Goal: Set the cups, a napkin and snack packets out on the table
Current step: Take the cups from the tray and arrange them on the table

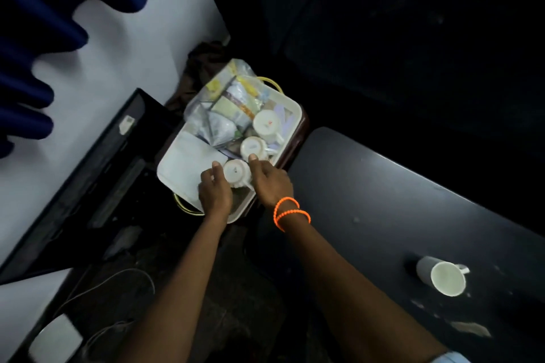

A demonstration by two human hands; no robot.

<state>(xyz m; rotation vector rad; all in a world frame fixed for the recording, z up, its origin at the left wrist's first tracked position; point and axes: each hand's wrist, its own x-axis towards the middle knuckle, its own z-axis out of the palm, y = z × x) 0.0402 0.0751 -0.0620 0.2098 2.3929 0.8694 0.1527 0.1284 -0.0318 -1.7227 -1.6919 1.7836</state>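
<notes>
A white tray (177,177) rests on a low stand and holds three upturned white cups, a folded white napkin (191,153) and a clear bag of snack packets (227,103). Both my hands are at the nearest cup (236,174): my left hand (213,191) touches its left side and my right hand (271,183), with orange bands on the wrist, touches its right side. The middle cup (253,148) and the far cup (267,124) stand untouched. Another white cup (445,275) stands upright on the dark table (383,186) at the right.
A black flat screen (88,174) leans against the white wall on the left. A blue curtain (35,38) hangs at upper left. A dark sofa (383,23) fills the back. White cables (112,283) lie on the floor.
</notes>
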